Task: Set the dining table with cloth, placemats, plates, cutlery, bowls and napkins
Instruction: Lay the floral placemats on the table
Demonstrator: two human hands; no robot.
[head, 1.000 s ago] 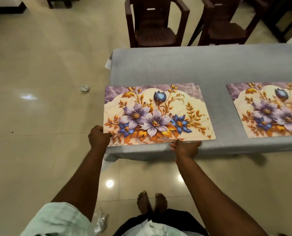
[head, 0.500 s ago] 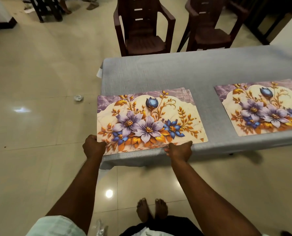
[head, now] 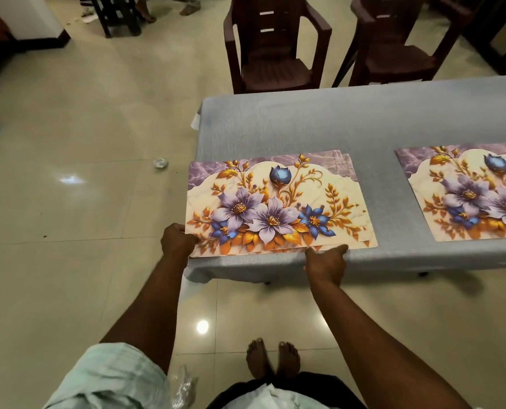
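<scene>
A stack of rectangular floral placemats printed with purple and blue flowers and gold leaves (head: pixel 278 205) is seen lying on the grey woven tablecloth (head: pixel 349 122) at the near left end of the counter, its left edge overhanging the counter's end; offset edges of further mats are visible beneath the top one at the far right corner and along the near edge. The near left corner of the stack is gripped by the left hand (head: pixel 177 241), the fingers being curled around the edge; the near edge is touched further right by the right hand (head: pixel 326 262), whose fingers are held together and extended along the edge, though whether anything is pinched cannot be told. A second floral placemat (head: pixel 470 196) is laid flat on the cloth well apart to the right; two dark brown plastic chairs (head: pixel 275 45) are stood at the far side of the counter; a small crumpled scrap (head: pixel 160 163) is seen on the glossy tiled floor (head: pixel 83 202) to the left.
</scene>
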